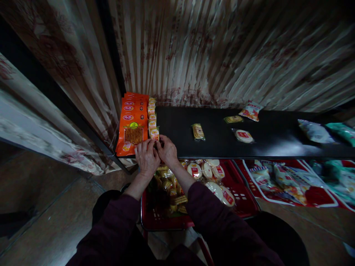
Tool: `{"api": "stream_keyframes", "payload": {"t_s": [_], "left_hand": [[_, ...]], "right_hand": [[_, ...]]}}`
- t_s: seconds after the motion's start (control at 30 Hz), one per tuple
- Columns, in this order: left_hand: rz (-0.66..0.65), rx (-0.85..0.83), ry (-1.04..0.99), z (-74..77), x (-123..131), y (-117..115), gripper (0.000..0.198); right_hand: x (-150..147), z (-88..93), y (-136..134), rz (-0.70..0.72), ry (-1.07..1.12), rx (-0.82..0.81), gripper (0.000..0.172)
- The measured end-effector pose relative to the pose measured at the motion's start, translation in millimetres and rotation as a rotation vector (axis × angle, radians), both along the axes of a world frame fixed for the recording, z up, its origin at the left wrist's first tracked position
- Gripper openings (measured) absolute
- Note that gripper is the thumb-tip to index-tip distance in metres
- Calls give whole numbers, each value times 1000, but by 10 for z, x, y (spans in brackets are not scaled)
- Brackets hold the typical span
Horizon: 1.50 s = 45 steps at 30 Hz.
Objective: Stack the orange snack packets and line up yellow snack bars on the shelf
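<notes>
Nearest are the two sleeves point(224, 221) of dark purple, and under them the tiled floor point(61, 207), brownish and dim. Between the person's knees stands a red basket point(241, 184), holding yellow snack packets and round white crackers in clear wrappers. To its right are more red baskets point(324, 199) with bags inside.

At the front edge of the black shelf point(177, 118), the left hand point(147, 157) and the right hand point(168, 149) meet closely, with fingers bent; I cannot tell whether they grip something. They are at the near end of the row of small yellow packets point(152, 123), which runs towards the back, just beside the overlapping orange packets point(131, 127).

The shelf surface is smooth, with a pale shine at the right. A single yellow packet point(198, 132) lies apart on it, near the middle. Behind hangs a pleated curtain point(177, 48) with reddish pattern.
</notes>
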<state>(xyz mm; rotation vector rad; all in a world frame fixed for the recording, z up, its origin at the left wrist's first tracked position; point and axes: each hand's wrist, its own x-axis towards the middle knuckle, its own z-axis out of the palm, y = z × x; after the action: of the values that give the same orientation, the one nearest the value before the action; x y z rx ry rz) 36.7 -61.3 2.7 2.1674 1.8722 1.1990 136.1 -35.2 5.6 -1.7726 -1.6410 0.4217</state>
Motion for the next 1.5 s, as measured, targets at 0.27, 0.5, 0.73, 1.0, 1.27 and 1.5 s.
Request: {"api": "stream_keyframes", "payload": {"t_s": [0.27,0.5,0.73,1.0,1.27,1.5], "left_hand": [[-2,6,-35,-16,-14,18,34],[-1,-12,-38,-36,-3,3,37],[3,-2,-30,-22,-31,-6,39],[33,47,-63,-20,-166,18,37],[72,75,-63,-41,-336,95,33],[72,68,-42,-65,-380,105,30]], "right_hand": [[-11,12,33,35,21,-16,28],[-1,6,17,24,37,37,28],[17,-44,-31,-22,117,95,39],[-74,108,-327,23,233,319,29],[-441,-8,-733,133,315,197,32],[-491,-86,-704,122,313,154,35]]}}
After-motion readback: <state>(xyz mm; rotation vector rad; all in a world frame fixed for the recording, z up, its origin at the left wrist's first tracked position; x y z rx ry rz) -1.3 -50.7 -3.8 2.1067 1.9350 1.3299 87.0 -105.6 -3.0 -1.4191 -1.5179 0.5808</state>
